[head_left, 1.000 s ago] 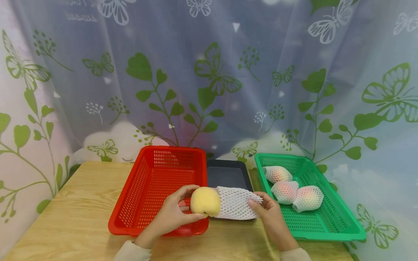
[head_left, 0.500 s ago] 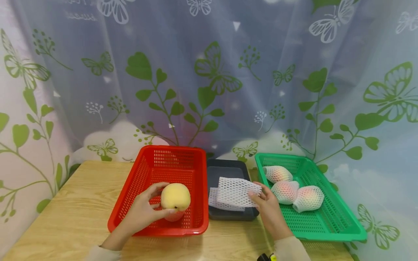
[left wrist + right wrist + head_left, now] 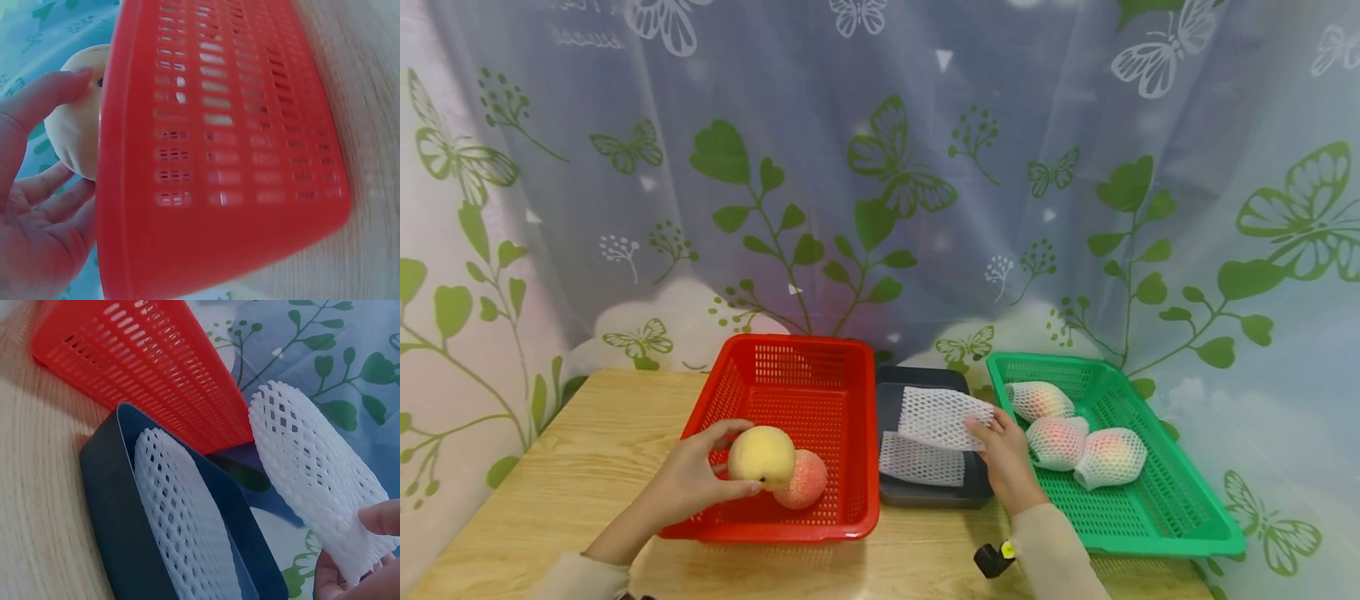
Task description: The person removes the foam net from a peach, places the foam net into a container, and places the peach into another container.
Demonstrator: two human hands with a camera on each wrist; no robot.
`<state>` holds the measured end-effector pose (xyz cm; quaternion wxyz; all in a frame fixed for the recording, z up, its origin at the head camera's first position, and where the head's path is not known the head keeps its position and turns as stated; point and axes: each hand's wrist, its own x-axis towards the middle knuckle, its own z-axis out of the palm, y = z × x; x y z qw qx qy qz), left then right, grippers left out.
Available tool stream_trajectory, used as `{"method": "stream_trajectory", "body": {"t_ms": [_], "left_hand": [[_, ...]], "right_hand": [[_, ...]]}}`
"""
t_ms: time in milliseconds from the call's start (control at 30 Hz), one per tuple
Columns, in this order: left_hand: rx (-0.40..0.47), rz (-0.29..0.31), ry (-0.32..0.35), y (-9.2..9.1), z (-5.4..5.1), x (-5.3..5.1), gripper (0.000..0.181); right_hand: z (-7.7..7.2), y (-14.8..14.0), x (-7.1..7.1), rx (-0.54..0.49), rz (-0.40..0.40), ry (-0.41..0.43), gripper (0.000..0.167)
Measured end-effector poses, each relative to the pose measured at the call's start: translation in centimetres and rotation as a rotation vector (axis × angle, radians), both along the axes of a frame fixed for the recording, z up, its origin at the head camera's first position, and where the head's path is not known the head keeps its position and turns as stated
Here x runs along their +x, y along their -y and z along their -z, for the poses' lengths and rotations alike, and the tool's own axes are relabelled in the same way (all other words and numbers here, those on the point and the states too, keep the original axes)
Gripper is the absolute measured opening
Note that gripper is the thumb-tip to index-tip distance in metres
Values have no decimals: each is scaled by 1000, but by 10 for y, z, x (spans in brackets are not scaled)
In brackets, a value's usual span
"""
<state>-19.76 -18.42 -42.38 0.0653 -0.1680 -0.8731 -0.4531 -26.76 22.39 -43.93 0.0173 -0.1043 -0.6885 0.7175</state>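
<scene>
Hovering above the red basket and a reddish fruit inside it in the head view, a yellow fruit is held by the left hand, and right of the red basket a foam net is pinched by the right hand. In the left wrist view, the yellow fruit is seen gripped, partly hidden behind the red basket. In the right wrist view, a second foam net is seen lying in the dark tray just beside the red basket.

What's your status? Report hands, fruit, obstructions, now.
Left hand grips yellow fruit over red basket. Right hand holds white foam net above dark tray. Possible obstruction: pink fruit inside red basket.
</scene>
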Motion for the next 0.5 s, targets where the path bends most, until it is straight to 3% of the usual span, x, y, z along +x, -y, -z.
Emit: {"method": "stream_trajectory", "body": {"t_ms": [200,367,500], "left_hand": [[-169,11,-35,8,-4,-5,68],[-252,65,1,13,-6,-10,67],[-302,109,35,16,-1,-15,65]], "right_hand": [[6,3,-14,8,25,-1,54],[14,4,-24,-12,49,7,55],[20,9,-31,-35,88,1,49]]}}
